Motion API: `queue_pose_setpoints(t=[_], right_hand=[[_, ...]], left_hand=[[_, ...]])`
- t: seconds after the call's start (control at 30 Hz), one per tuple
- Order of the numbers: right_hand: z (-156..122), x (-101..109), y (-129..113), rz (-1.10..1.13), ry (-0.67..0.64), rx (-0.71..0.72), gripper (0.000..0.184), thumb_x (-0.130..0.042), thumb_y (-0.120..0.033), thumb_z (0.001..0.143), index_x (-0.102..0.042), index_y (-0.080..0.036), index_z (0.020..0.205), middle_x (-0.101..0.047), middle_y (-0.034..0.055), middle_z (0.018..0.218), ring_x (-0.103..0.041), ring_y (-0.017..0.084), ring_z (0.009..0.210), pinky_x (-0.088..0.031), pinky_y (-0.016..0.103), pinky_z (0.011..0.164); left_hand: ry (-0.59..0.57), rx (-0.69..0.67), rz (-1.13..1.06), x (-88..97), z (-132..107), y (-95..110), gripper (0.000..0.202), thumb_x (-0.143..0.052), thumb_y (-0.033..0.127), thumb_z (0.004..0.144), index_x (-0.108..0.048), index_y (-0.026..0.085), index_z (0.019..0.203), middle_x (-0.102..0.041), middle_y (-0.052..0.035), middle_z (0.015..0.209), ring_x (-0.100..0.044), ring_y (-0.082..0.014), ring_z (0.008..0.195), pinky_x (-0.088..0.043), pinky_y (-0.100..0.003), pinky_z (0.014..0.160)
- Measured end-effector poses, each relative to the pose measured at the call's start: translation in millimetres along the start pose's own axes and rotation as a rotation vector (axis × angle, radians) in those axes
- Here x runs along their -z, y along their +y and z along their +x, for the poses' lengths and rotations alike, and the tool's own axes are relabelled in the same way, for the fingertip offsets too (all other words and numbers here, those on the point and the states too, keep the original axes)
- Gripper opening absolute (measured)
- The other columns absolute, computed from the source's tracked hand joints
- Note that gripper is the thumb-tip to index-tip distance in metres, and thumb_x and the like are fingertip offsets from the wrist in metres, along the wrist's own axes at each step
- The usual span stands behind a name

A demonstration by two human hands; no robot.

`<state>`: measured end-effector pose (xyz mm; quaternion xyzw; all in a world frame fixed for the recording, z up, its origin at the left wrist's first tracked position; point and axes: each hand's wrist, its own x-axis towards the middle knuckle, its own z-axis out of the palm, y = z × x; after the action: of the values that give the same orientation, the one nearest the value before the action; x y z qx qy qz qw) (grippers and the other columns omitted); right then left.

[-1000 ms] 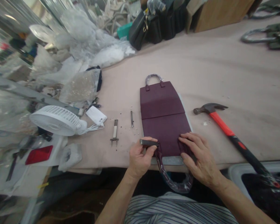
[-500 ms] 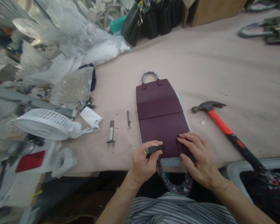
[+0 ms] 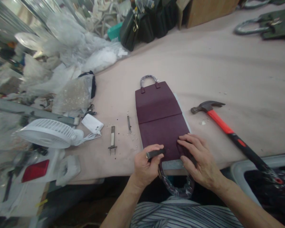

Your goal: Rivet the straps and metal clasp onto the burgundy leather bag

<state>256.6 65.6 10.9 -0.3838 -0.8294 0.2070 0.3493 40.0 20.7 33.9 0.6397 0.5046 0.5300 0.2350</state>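
Note:
A dark purple handbag (image 3: 160,117) lies flat on the pinkish table (image 3: 228,72), one wrapped handle (image 3: 148,78) at its far end. The near wrapped handle (image 3: 178,189) hangs over the table's front edge. My left hand (image 3: 146,166) is closed round a short dark metal tool (image 3: 155,153) held at the bag's near left corner. My right hand (image 3: 200,160) presses with bent fingers on the bag's near right corner, by the handle's tab.
A hammer (image 3: 228,131) with a red and black handle lies to the right. Left of the bag lie a thin metal rod (image 3: 129,123), a forked metal tool (image 3: 112,140), a white power bank (image 3: 92,123) and a white fan (image 3: 46,133). Plastic bags and dark handbags (image 3: 144,22) stand behind.
My left hand moved the metal tool rightward onto the bag's near edge. The camera's view shifted slightly. My right hand stayed on the bag.

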Motion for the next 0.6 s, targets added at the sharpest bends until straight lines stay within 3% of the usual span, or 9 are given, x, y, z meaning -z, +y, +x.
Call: queue_pose_setpoints(t=[0.6], right_hand=[[-0.7,-0.3,-1.2,0.010,0.020,0.003,0.036,-0.051,-0.026,0.096,-0.056,-0.015,0.129,-0.056,0.0134,0.133,-0.045,0.030,0.129,-0.042,0.053,0.110]], left_hand=[[-0.030,-0.056,0.023,-3.2,-0.8,-1.7,0.019,-0.064,0.005,0.088,-0.063,0.017,0.103,-0.076,-0.0082,0.101,-0.074,-0.0152,0.098,-0.061,-0.027,0.094]])
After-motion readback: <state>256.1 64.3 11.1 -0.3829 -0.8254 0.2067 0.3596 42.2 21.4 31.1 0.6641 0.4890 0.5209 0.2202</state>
